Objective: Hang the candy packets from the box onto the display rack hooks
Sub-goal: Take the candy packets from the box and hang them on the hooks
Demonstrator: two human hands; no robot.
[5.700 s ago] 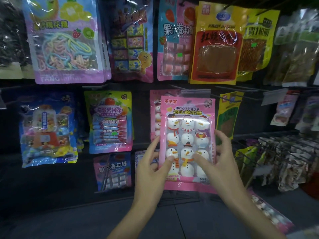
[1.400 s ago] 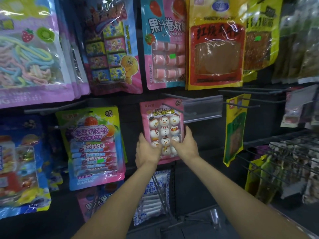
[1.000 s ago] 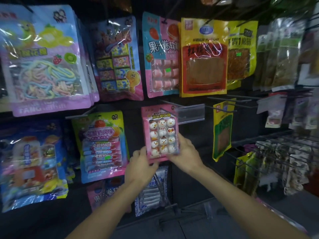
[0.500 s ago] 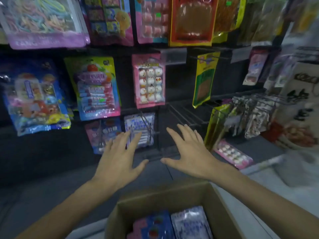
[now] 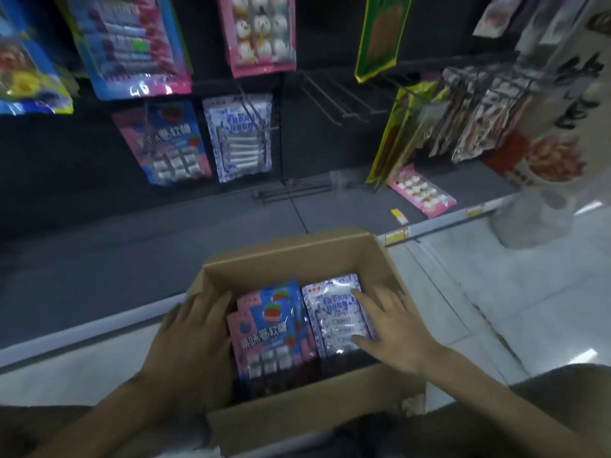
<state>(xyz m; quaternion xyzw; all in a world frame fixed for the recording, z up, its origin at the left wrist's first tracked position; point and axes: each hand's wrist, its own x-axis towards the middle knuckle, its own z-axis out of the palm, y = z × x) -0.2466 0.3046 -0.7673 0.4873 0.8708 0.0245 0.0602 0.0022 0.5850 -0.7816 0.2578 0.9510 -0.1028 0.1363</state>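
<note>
At six o'clock, nearest the person, an open cardboard box (image 5: 297, 256) sits just in front of the rack's bottom shelf (image 5: 148, 259), and both hands are inside it; the left hand (image 5: 195, 335) comes in from seven o'clock, its fingers fairly straight and laid along the left edge of a blue and pink packet (image 5: 274, 325), gripping nothing that shows, though blur may hide whether the fingertips tuck under that edge; the right hand (image 5: 390, 328) comes in from five o'clock, fingers spread wide and flat on a white and blue packet (image 5: 334, 312), thumb near its lower corner, not closed round it; these two packets lie face up and side by side in the box, touching, the blue one on top of at least one more like it. Beyond the box the grey shelf runs across the view; on it at two o'clock lies a pink flat packet (image 5: 421, 191); above the shelf at eleven o'clock a hanging blue packet (image 5: 168, 143) and, just to its right, a hanging white packet (image 5: 238, 137) sit on hooks, matching the two in the box; at one o'clock bare hooks (image 5: 334, 94) stick out; farthest, at twelve o'clock, a pink snowman packet (image 5: 261, 31) hangs, with a yellow packet (image 5: 380, 34) well to its right.
</note>
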